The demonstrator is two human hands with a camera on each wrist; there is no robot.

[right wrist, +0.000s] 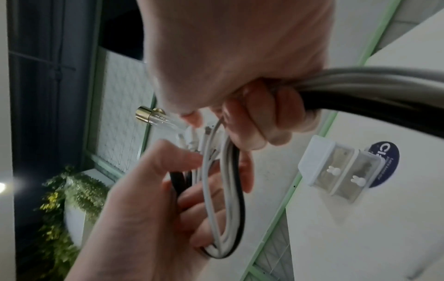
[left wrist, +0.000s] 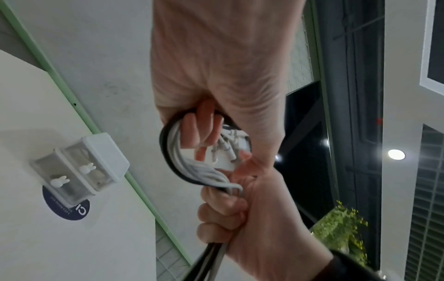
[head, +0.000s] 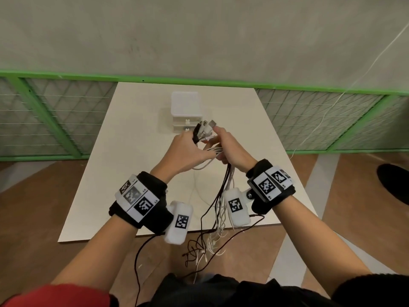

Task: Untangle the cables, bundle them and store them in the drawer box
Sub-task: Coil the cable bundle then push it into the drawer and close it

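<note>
A bundle of white and black cables [head: 204, 131] is held in the air over the white table [head: 137, 173]. My left hand [head: 190, 145] has its fingers curled through a folded loop of the cables [left wrist: 175, 152], with the plug ends sticking up. My right hand [head: 223, 142] grips the same bundle just below the loop [right wrist: 207, 190]. The long tails [head: 218, 196] hang down past the table's near edge in a loose tangle. The small white drawer box [head: 184, 103] stands at the far middle of the table, both of its drawers [left wrist: 81, 169] closed.
A green-framed mesh fence [head: 66, 111] runs behind the table against a pale wall. A round dark blue sticker [left wrist: 62, 211] lies under the box. A dark shoe [head: 394, 182] shows on the wooden floor at the right.
</note>
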